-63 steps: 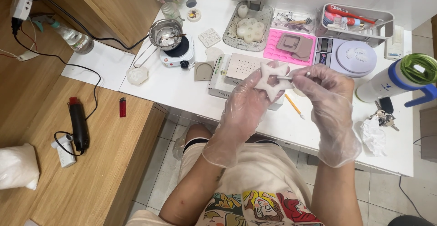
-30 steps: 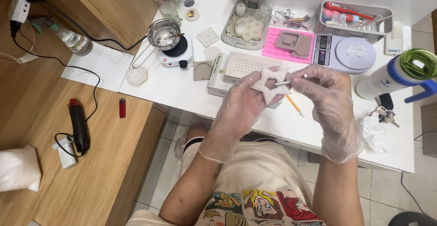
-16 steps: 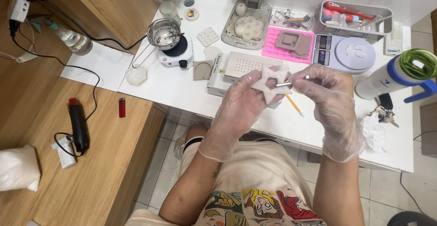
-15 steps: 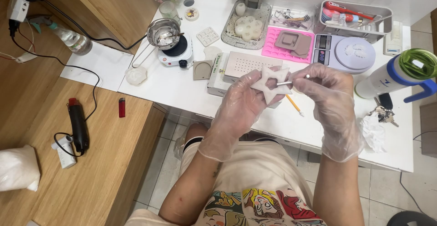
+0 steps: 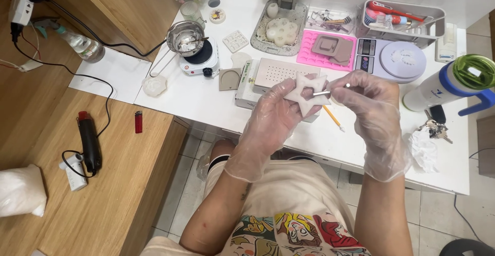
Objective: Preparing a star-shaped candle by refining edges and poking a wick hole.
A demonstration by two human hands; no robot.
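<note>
My left hand [image 5: 273, 118], in a clear plastic glove, holds a white star-shaped piece [image 5: 307, 93] up over the front of the white table [image 5: 206, 104]. My right hand [image 5: 368, 106], also gloved, pinches a thin metal tool [image 5: 330, 90] whose tip rests against the star's right side. Both hands hover above a white box with a perforated top [image 5: 273, 74]. A yellow pencil [image 5: 334, 120] lies on the table just under the right hand.
A small hotplate with a metal pot [image 5: 189, 39], a pink mould [image 5: 330, 50], a kitchen scale [image 5: 394, 60], a tray of tools [image 5: 407, 21] and a green-lidded bottle [image 5: 454, 86] crowd the table's back. Keys [image 5: 435, 127] and crumpled tissue lie right. A heat gun [image 5: 88, 140] and lighter [image 5: 138, 121] rest on the wooden bench.
The hands stay almost in place; the metal tool's tip shifts slightly along the star's right side. The view has drifted a little.
</note>
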